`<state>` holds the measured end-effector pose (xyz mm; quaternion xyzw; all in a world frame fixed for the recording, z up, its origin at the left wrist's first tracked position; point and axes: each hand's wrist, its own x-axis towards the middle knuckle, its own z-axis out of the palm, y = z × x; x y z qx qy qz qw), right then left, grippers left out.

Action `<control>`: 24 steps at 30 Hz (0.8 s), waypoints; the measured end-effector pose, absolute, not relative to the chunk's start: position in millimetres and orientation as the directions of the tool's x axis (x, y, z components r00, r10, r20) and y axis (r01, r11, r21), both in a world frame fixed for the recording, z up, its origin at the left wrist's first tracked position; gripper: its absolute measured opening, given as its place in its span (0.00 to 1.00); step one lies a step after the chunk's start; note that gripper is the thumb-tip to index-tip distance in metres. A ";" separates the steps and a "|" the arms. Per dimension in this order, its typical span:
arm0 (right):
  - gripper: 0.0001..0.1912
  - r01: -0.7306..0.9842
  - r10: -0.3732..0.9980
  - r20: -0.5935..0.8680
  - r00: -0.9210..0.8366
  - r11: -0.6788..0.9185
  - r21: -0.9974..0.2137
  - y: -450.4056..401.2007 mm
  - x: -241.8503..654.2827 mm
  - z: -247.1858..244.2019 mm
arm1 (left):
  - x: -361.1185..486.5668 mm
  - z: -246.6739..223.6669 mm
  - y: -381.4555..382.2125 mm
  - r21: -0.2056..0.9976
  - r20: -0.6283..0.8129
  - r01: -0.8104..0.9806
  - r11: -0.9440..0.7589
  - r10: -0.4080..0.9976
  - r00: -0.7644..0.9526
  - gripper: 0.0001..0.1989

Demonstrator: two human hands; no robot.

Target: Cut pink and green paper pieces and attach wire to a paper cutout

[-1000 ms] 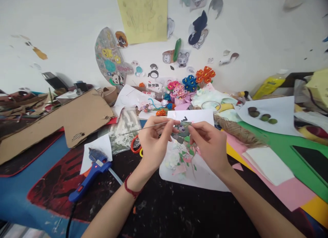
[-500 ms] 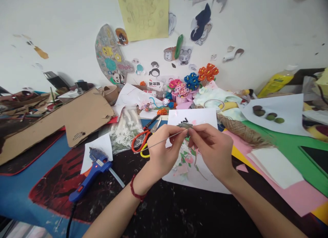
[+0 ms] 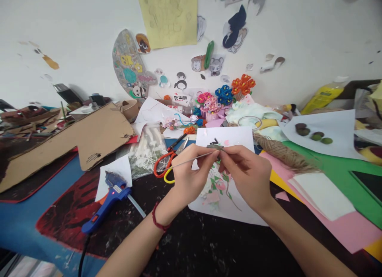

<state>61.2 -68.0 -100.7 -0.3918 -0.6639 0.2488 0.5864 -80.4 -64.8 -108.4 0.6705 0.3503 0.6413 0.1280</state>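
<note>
My left hand [image 3: 191, 177], a dark red bracelet on its wrist, pinches a thin grey wire [image 3: 187, 160] that sticks out to the left. Facing it, my right hand [image 3: 249, 175] is closed at the fingertips around the wire's other end. A small grey-green leaf-like piece [image 3: 215, 147] shows just above the meeting fingertips; its lower part is hidden. Below both hands lies a white sheet [image 3: 229, 213] with pink and green paper pieces [image 3: 219, 185] and a thin brown stem on it. Orange-and-yellow-handled scissors [image 3: 167, 165] rest left of my left hand.
A blue glue gun [image 3: 106, 207] with a lit red light lies at left on a dark mat, its cord running toward me. Cardboard [image 3: 104, 129] lies behind it. At right are a twine bundle [image 3: 286, 153] and coloured paper [image 3: 343, 229]. Bright bouquets [image 3: 210, 104] stand by the wall.
The wire's free end, earlier reaching left past my left hand over the scissors, now shows shorter and less sloped. Both hands stay in nearly the same place, fingertips together.
</note>
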 end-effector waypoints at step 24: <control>0.02 0.287 0.752 0.659 0.002 0.631 -0.721 -67.3 60.9 -103.6 | -78.3 -97.8 -70.4 0.553 0.795 0.428 -0.715 0.606 -0.014 0.05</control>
